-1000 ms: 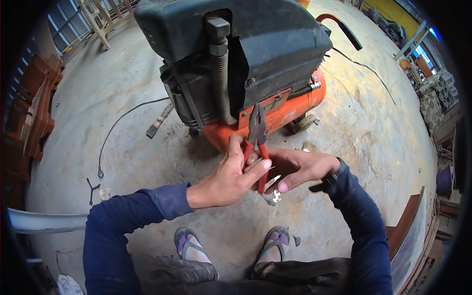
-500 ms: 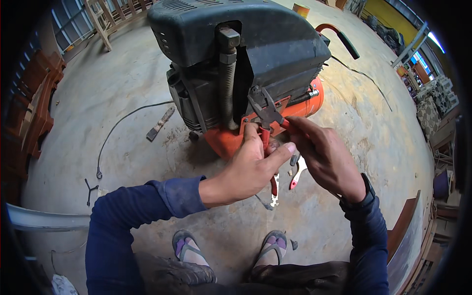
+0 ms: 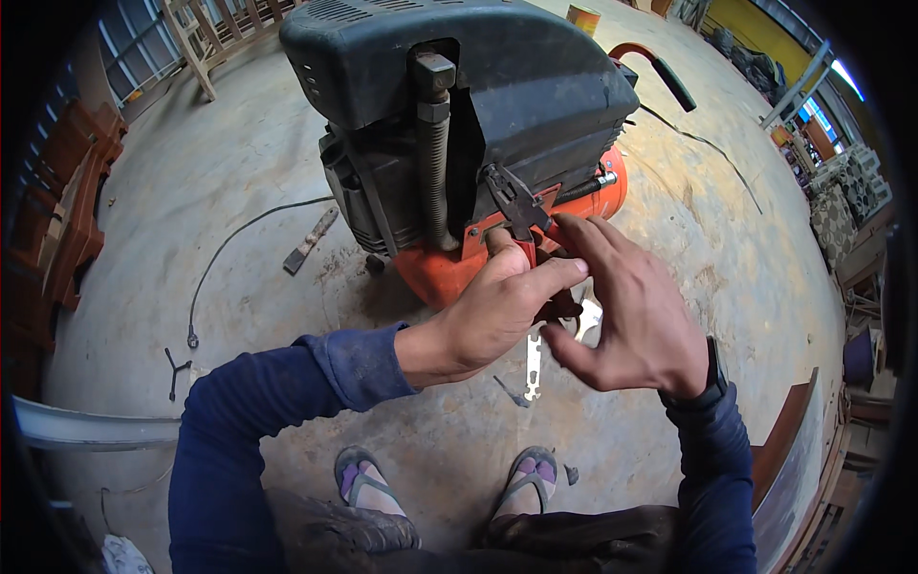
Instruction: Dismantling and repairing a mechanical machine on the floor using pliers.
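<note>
A black and orange air compressor (image 3: 459, 105) stands on the concrete floor in front of me. My left hand (image 3: 497, 306) is closed around the red handles of a pair of pliers (image 3: 516, 206), whose dark jaws point up at the compressor's side. Beside it, my right hand (image 3: 636, 316) has its fingers spread, with the fingertips touching the pliers' handle near my left thumb. A flat metal wrench (image 3: 534, 368) lies on the floor below my hands.
A cable (image 3: 229, 258) and a small wooden piece (image 3: 308, 241) lie on the floor at left. Red-brown wooden furniture (image 3: 57, 210) lines the left edge. A metal rail (image 3: 86, 426) sits lower left. My sandalled feet (image 3: 368, 483) are at the bottom.
Both hands have risen toward the compressor with the pliers. My right hand has let go of the handles and spread its fingers; the wrench now lies on the floor.
</note>
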Demonstrator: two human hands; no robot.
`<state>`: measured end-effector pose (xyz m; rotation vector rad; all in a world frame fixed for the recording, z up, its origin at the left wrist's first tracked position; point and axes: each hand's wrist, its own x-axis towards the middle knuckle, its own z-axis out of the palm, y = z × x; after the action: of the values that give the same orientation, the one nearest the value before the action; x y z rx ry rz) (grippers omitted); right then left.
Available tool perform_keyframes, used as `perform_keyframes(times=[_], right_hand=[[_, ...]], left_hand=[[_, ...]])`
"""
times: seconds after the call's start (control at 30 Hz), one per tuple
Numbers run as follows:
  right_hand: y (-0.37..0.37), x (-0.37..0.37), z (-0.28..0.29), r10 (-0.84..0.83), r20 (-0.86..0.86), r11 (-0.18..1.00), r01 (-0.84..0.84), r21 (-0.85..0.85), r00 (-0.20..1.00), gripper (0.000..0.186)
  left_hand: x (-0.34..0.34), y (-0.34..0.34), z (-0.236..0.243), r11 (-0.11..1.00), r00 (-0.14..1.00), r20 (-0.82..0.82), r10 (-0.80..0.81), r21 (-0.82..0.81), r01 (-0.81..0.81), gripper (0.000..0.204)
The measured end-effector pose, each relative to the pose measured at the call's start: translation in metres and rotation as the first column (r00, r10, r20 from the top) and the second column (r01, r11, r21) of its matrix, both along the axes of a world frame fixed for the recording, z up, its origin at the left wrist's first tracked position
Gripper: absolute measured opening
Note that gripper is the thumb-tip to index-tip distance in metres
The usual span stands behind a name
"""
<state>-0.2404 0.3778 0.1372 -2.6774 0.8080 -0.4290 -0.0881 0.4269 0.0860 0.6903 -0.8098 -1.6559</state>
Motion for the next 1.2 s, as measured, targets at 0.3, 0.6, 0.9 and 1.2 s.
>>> perform_keyframes(times=[0.3,0.6,0.9,1.2], right_hand=[[0.013,0.011,-0.017,-0.107,-0.060,0.984,0.097,-0.150,0.992,0.081],[-0.019,-0.010,-0.018,-0.222,0.405,0.306,-0.331,0.893,0.887,0.052],[0.003,-0.011,-0.003,-0.178,-0.025,0.712,0.147,0.686,0.984,0.051],[0.026,0.000,-0.032,-0.350,-0.053,0.933,0.343,-0.109,0.935,0.062]], left_hand=[[0.007,-0.001,-0.014,0.996,0.995,0.097,0.013,-0.085,-0.005,0.017],[0.005,-0.022,-0.019,0.998,0.995,-0.087,-0.048,-0.039,0.045,0.036],[-0.005,-0.024,-0.014,0.979,0.969,0.141,0.205,-0.020,-0.204,0.043],[-0.010,-0.024,-0.009,0.959,0.953,0.152,0.263,0.066,-0.275,0.039]])
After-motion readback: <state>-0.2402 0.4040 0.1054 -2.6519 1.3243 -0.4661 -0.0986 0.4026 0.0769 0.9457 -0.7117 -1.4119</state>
